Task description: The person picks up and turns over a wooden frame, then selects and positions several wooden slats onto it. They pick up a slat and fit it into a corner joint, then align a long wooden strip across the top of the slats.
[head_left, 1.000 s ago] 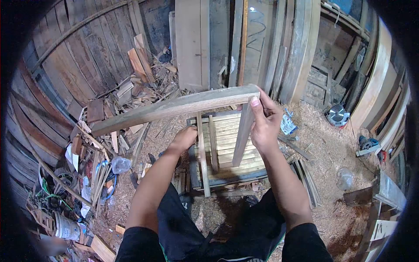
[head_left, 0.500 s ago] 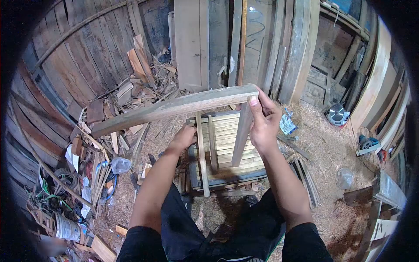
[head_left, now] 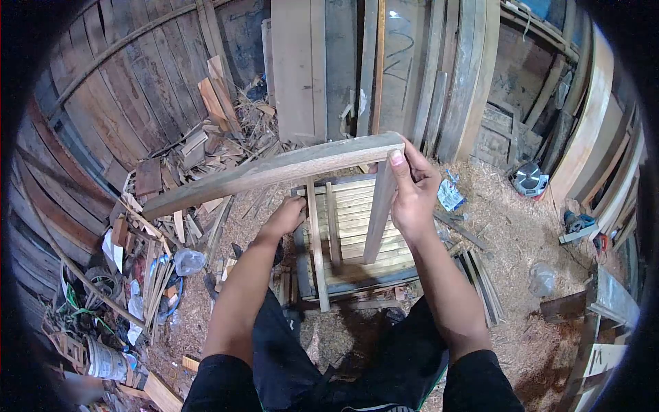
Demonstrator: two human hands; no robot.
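My right hand (head_left: 414, 192) grips the corner where a long wooden beam (head_left: 274, 168) meets a shorter wooden piece (head_left: 382, 213). Its thumb presses on the near side of that corner. The beam stretches left across the view, and the shorter piece slants down over a slatted wooden panel (head_left: 360, 230) on the floor. My left hand (head_left: 286, 218) has its fingers curled at the panel's upper left, against the left edge of a narrow wooden strip (head_left: 317, 247). What lies inside those fingers is hidden. A second strip (head_left: 333, 223) lies to the right of the first.
Wood scraps (head_left: 195, 154) are heaped at the back left. A circular saw (head_left: 529, 180) and a blue power tool (head_left: 578, 225) sit on the sawdust floor at right. Tall boards (head_left: 298, 75) lean on the back wall. A white bucket (head_left: 106, 360) stands lower left.
Both hands keep their holds, and the beam and shorter piece stay nearly in place. The whole view has shifted very slightly.
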